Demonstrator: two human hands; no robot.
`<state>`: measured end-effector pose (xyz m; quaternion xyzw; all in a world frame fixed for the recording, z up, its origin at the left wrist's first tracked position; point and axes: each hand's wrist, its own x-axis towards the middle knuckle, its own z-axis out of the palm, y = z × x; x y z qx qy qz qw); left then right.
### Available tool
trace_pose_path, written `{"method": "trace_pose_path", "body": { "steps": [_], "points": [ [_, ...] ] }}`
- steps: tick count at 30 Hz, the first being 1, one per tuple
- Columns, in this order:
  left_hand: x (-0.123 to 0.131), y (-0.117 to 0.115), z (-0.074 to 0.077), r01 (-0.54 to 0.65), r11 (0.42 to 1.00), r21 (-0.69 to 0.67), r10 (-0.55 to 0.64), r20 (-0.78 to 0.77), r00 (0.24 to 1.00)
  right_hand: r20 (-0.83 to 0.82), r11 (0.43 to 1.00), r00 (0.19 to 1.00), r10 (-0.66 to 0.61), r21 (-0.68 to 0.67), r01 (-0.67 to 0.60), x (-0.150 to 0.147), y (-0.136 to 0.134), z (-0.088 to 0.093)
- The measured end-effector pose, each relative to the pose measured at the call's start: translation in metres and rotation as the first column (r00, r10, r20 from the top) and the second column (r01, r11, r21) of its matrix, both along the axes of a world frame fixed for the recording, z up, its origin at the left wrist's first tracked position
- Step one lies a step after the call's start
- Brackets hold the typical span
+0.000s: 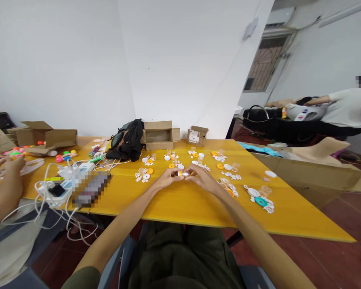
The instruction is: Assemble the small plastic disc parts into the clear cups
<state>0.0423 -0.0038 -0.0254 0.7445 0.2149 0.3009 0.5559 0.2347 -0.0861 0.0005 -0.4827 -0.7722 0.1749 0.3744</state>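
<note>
Over the middle of the yellow table, a small orange-and-white plastic part (180, 174) is between my two hands. My left hand (168, 178) grips it from the left with closed fingers. From the other side, my right hand (201, 176) has its fingertips pinched on a white portion of it. Around the hands lie several groups of toy-like parts: clear cups (235, 166), orange rings (220, 166), white discs (227, 167) and flat white cut-out pieces (232, 176). Closer on the right is a teal ring (261, 201) beside a white disc and a clear cup.
A white-lidded clear jar (270, 175) stands near the table's right edge. Cardboard boxes (159, 145) and a black bag (128, 140) sit at the back. Power strips with white cables (69, 180) and a blurred-out device (92, 190) lie left, beside a co-worker's arm (10, 180).
</note>
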Motion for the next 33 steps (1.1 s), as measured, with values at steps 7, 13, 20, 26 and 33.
{"method": "trace_pose_path", "body": {
  "steps": [7,13,20,26,33],
  "points": [
    [0.001,0.002,-0.002,0.017,0.996,-0.089,-0.012,0.055,0.998,-0.064,0.999,0.997,-0.038,-0.002,0.037,-0.005,0.0,-0.004],
    [0.001,-0.004,0.005,0.011,0.988,-0.153,0.01,0.14,0.99,-0.143,0.981,0.988,-0.058,-0.191,0.03,-0.007,0.003,-0.006],
    [0.0,-0.005,0.008,0.014,0.985,-0.17,0.011,0.148,0.989,-0.007,0.995,0.997,-0.07,-0.068,0.07,-0.012,-0.001,-0.006],
    [-0.001,-0.003,0.006,-0.016,0.987,-0.158,0.039,0.144,0.989,0.074,0.981,0.996,-0.058,0.192,0.043,-0.011,0.002,-0.009],
    [0.001,-0.003,0.006,0.004,0.988,-0.156,0.022,0.164,0.986,0.1,0.98,0.987,-0.129,0.162,0.112,-0.011,0.002,-0.011]
  ]
}}
